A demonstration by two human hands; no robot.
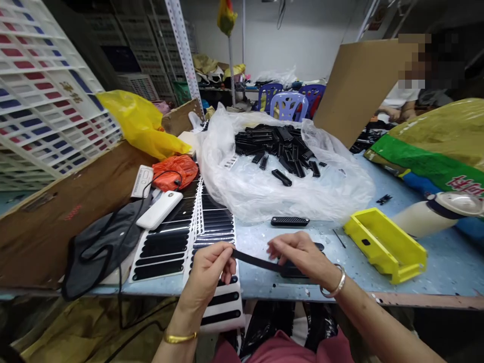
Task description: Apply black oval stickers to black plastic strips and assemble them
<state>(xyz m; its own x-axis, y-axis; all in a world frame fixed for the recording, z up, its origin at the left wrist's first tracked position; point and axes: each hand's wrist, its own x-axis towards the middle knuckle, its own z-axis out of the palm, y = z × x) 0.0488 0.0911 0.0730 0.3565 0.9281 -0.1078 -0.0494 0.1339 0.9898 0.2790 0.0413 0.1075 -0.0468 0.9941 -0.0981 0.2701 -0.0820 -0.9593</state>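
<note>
My left hand [209, 267] pinches one end of a thin black strip [254, 260] just above a white sheet of black oblong stickers [217, 227]. My right hand [302, 254] is closed over the strip's other end and presses a small black plastic part [293, 272] onto the blue table [434, 282]. Another black grille-like part [290, 221] lies just beyond my hands. A heap of the same black parts [278, 143] rests on a clear plastic bag [264, 194] in the middle of the table.
A yellow plastic tray [385, 244] sits right of my hands, with a white bottle [434, 214] and a green-yellow sack [434, 146] beyond. On the left lie a white power bank [159, 209], a grey pouch [102, 242], orange and yellow bags and cardboard. Another person sits at the far right.
</note>
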